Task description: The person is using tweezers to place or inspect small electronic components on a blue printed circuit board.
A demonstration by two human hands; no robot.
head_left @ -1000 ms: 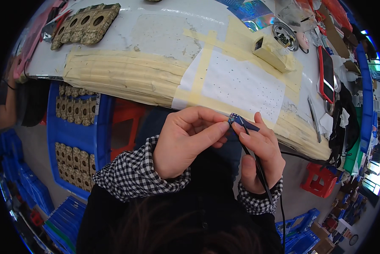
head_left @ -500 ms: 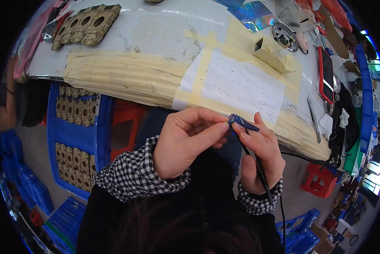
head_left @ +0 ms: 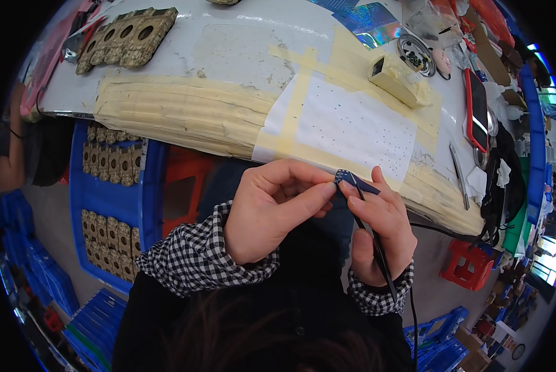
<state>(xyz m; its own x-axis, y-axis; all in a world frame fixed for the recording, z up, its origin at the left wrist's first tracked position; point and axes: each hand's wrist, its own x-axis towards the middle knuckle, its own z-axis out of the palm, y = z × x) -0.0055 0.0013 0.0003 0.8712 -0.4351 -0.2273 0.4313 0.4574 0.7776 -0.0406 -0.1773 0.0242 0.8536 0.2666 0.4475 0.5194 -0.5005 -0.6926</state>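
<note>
My left hand point(head_left: 268, 214) is closed, its thumb and forefinger pinching the edge of a small dark blue piece point(head_left: 344, 176) with pale dots. My right hand point(head_left: 386, 230) is closed around slim black tweezers point(head_left: 385, 271), which slant from the blue piece down across the palm. The tips end at or very near the piece; whether they touch it cannot be made out. Part of the dark blue shape stretches under the right fingers. Both hands are just off the table's near edge, below a white sheet point(head_left: 352, 121) scattered with tiny dark specks.
Camouflage-patterned shells point(head_left: 129, 37) lie at the table's far left; more fill a blue crate point(head_left: 113, 198) below. A cream box point(head_left: 399, 80), a coiled cable point(head_left: 416, 54), a red-edged phone point(head_left: 476, 108) and metal tweezers point(head_left: 459, 173) are on the right. A red stool point(head_left: 467, 263) stands lower right.
The tweezers have turned slightly in my right hand, and their tip end has shifted a little at the blue piece. My left hand keeps its pinch almost unmoved.
</note>
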